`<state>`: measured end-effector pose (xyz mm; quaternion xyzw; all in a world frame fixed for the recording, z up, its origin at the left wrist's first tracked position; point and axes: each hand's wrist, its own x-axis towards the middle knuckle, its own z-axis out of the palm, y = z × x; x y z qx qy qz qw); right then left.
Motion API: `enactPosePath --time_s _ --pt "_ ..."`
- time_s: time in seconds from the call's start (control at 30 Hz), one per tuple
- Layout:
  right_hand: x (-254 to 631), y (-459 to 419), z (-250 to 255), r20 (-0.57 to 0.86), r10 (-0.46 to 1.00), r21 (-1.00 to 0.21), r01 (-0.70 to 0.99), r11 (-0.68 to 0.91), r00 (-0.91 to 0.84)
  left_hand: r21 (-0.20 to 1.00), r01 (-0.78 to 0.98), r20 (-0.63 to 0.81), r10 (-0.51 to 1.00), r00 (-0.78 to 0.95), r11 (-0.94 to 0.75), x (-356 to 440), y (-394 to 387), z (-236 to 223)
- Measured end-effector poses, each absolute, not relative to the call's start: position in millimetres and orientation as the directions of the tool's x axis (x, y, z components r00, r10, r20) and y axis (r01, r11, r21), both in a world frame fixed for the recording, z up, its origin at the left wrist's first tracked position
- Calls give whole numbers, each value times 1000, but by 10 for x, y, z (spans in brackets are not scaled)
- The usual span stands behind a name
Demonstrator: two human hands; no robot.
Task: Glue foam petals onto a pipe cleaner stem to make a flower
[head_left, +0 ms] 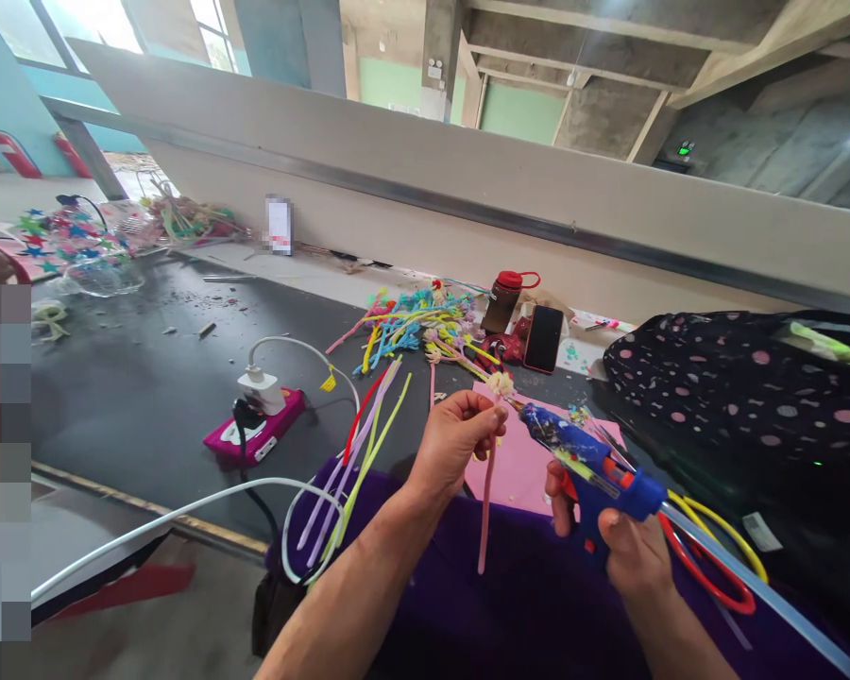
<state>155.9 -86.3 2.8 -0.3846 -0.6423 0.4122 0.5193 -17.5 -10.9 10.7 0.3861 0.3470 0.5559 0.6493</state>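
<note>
My left hand (460, 434) pinches a pink fuzzy stem (487, 515), a pipe cleaner by its look, with a cream-coloured flower-like head (500, 384) at its top. The stem hangs down below my fingers. Wrapped round the handle of a blue hot glue gun (573, 444) is my right hand (630, 543). The gun's nozzle points left and is close to the cream head; whether they touch I cannot tell. A clear glue stick (765, 586) sticks out of the gun's back end. Under both hands lies a pink sheet (517, 463).
Loose pipe cleaners (375, 434) lie left of my hands, with a colourful pile (425, 321) behind. A magenta power strip (255, 439) has a white cable (184, 519) running from it. A bottle (502, 300), a phone (544, 338) and a dotted dark bag (737, 397) stand to the right.
</note>
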Motion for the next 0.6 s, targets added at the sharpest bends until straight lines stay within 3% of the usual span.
enactPosePath --time_s 0.13,0.33,0.6 --pt "1565 -857 42 309 935 -942 83 327 -173 885 -457 -21 989 146 86 -180 -108 105" --pt "1507 -836 -22 365 930 -930 28 366 -53 884 -457 -24 987 159 95 -177 -100 84" --pt "1491 -840 10 359 932 -931 46 362 -54 879 -465 -41 989 145 104 -170 -106 116"
